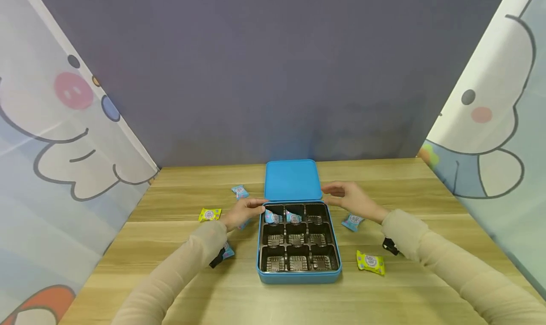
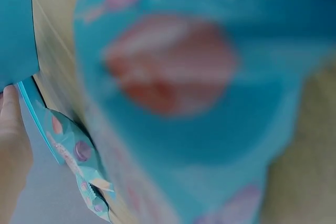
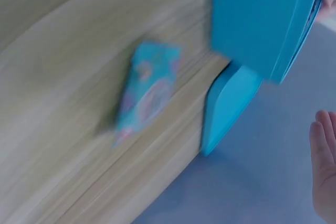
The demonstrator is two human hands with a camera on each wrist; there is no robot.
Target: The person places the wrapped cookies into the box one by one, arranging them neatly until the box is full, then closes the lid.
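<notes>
A blue tin box (image 1: 298,277) stands on the table with its lid (image 1: 293,179) laid back behind it. Its black tray (image 1: 296,228) has several compartments; one blue-wrapped candy (image 1: 273,216) sits in the back left one and another blue-wrapped candy (image 1: 293,217) in the back middle one. My left hand (image 1: 243,212) has its fingertips at the tin's back left corner, and the left wrist view shows a straight finger (image 2: 10,116) there. Beside the lid's lower right corner is my right hand (image 1: 351,199), fingers slightly bent and holding nothing.
Left of the tin lie several blue packets, one (image 1: 240,191) at the back, and a yellow packet (image 1: 210,214). To the right are a blue packet (image 1: 352,222) under my forearm and a yellow-green packet (image 1: 370,262). A grey panel (image 1: 277,78) rises behind the table.
</notes>
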